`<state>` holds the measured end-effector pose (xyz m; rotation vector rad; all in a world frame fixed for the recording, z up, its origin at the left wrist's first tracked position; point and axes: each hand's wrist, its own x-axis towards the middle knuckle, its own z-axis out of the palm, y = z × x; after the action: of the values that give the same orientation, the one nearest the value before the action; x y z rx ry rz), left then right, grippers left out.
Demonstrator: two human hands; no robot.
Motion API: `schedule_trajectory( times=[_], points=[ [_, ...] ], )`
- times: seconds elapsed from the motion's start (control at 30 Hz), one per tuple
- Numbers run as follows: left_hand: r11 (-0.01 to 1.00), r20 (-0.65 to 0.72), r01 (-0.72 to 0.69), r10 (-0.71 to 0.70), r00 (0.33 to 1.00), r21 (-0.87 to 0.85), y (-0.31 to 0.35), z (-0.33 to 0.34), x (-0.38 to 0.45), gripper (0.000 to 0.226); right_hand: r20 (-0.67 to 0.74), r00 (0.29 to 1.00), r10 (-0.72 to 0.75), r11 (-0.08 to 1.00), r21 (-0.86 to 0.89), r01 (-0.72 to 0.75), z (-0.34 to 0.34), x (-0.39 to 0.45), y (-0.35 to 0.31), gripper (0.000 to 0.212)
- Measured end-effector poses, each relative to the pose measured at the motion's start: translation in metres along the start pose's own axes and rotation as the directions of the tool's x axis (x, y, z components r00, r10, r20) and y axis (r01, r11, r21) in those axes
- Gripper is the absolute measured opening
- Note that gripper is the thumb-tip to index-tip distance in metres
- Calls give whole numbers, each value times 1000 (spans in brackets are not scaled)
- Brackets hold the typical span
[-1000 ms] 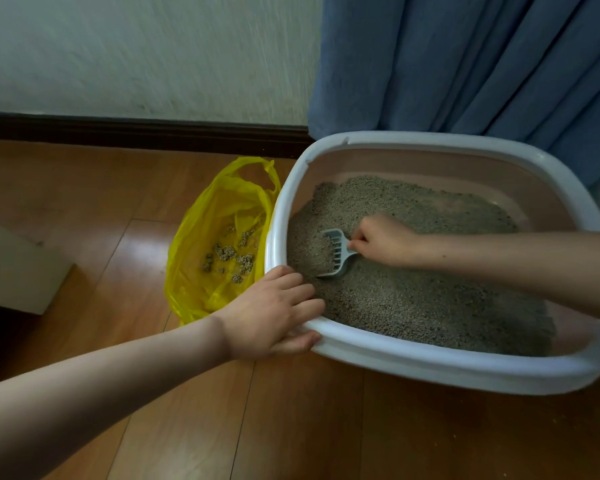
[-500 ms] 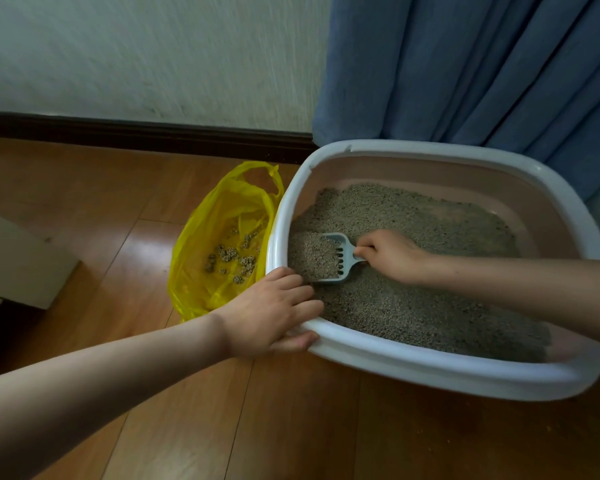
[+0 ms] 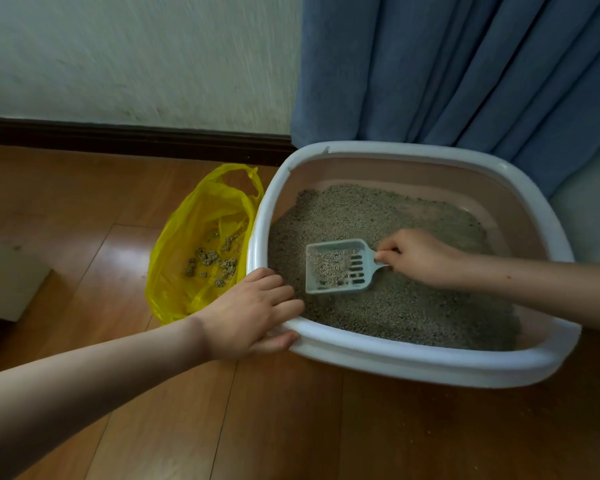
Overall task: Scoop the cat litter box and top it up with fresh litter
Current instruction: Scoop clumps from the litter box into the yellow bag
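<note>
A white-rimmed litter box (image 3: 430, 362) with pinkish inner walls sits on the wood floor, holding grey litter (image 3: 413, 299). My right hand (image 3: 420, 256) grips the handle of a pale blue slotted scoop (image 3: 338, 266), held level just above the litter with some clumps and grains in it. My left hand (image 3: 250, 311) grips the box's near left corner rim, fingers over the edge and thumb beneath. A yellow plastic bag (image 3: 194, 258) lies open on the floor left of the box, with several litter clumps inside.
A blue curtain (image 3: 465, 71) hangs behind the box. The wall and dark baseboard (image 3: 136, 135) run along the back. A pale box-like object (image 3: 7, 278) sits at the left edge. Bare wood floor (image 3: 291, 427) lies in front.
My right hand has lifted the scoop out of the litter and levelled it, now carrying litter. My left hand has stayed on the rim.
</note>
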<state>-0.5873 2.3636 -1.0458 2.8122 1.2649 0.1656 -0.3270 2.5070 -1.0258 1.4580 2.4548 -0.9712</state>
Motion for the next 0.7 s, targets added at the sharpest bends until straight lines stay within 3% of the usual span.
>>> schedule_trajectory(
  times=[0.13, 0.3, 0.47, 0.6, 0.7],
  points=[
    [1000, -10, -4, 4, 1000, 3, 0, 0, 0, 29, -102, 994, 46, 996, 77, -38, -15, 3, 5, 24],
    [1000, -12, -9, 9, 1000, -2, 0, 0, 0, 29, 31, 999, -20, 1000, -21, 21, -1, -7, -3, 26],
    [1000, -26, -13, 13, 1000, 2, 0, 0, 0, 29, -54, 998, 21, 999, 46, -19, -4, 1, 4, 26],
    [1000, -24, -16, 16, 1000, 0, 0, 0, 0, 29, 7, 1000, -9, 1000, -8, 9, -1, 2, 3, 30],
    [1000, -22, -6, 6, 1000, 2, 0, 0, 0, 30, 15, 1000, 16, 997, 78, -17, -1, 4, 1, 33]
  ],
)
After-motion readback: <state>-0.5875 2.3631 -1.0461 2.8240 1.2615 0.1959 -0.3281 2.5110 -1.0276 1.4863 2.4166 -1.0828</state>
